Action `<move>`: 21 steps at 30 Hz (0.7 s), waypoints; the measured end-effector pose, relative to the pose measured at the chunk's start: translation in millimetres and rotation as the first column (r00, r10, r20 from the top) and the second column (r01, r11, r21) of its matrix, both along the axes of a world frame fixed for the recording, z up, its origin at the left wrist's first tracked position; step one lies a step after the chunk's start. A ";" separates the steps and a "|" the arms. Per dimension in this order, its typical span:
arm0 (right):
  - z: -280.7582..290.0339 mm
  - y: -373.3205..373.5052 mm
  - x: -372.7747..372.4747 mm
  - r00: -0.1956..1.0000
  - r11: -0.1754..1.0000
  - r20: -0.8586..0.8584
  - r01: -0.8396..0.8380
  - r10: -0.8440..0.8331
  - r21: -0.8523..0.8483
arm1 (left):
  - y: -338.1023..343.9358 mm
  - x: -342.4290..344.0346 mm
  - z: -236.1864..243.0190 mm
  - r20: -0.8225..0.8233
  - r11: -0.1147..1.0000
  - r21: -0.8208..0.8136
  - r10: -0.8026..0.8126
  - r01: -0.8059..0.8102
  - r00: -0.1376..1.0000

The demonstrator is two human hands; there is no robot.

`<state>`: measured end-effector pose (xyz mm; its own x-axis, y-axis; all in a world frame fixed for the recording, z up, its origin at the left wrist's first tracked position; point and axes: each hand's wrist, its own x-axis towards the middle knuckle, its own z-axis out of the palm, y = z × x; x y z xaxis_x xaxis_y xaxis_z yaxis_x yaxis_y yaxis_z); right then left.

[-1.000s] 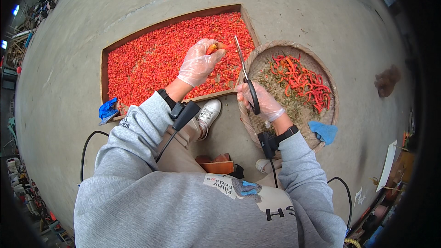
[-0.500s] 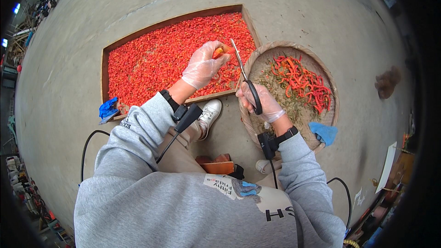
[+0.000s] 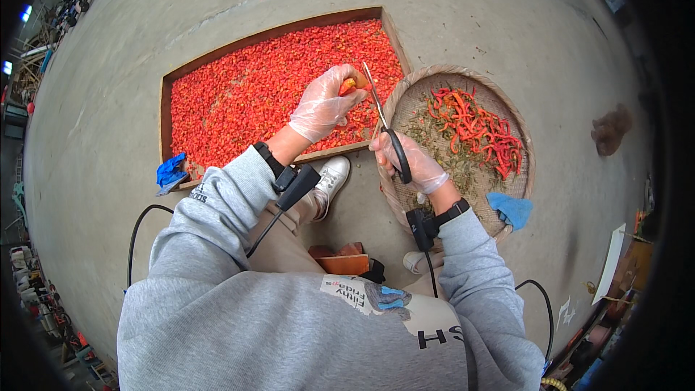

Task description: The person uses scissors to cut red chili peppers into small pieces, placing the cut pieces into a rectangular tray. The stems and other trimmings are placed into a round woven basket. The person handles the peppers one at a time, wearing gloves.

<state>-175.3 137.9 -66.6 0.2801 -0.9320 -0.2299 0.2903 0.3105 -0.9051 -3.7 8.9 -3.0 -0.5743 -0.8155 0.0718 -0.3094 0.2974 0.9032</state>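
Observation:
My left hand [image 3: 323, 106], in a clear plastic glove, is closed around a chili pepper [image 3: 348, 86]; its orange-red end shows at the fingers, the rest is hidden. My gloved right hand [image 3: 414, 160] grips a pair of scissors [image 3: 389, 139] with black handles. The metal blades point up and away, their upper part right beside the pepper held in my left hand. Beneath my left hand lies a wooden tray [image 3: 393, 42] filled with cut red chili pieces [image 3: 253, 80]. To the right, a round woven basket [image 3: 523, 119] carries whole red chilies [image 3: 470, 124] and green stem scraps [image 3: 463, 170].
A light blue cloth [image 3: 510, 209] hangs over the basket's near right rim. Blue plastic [image 3: 171, 171] lies at the tray's near left corner. A white shoe [image 3: 332, 177] is close to the tray. Cables run beside both arms. A brown clump [image 3: 610, 130] rests on the concrete floor.
My left hand has shifted very slightly to the right with the pepper. The scissors have turned only a little; the tray and basket stay where they were.

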 end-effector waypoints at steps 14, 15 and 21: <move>20.0 1.9 1.3 0.995 0.994 -0.071 0.079 -0.074 0.075 | -8.1 7.9 6.0 -0.345 0.863 0.497 0.099 0.092 0.933; 20.2 2.0 1.3 0.995 0.995 -0.076 0.069 -0.064 0.072 | -8.6 8.6 7.7 -0.325 0.866 0.491 0.086 0.090 0.942; 22.8 1.0 1.5 0.993 0.981 -0.066 0.108 -0.099 0.160 | -9.8 9.3 12.4 -0.276 0.901 0.420 0.016 0.106 0.961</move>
<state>-173.9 138.9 -43.8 0.1660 -0.9042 -0.3936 0.2775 0.4258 -0.8612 5.7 -0.9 9.4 -0.6200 -0.7751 -0.1218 -0.0351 -0.1277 0.9912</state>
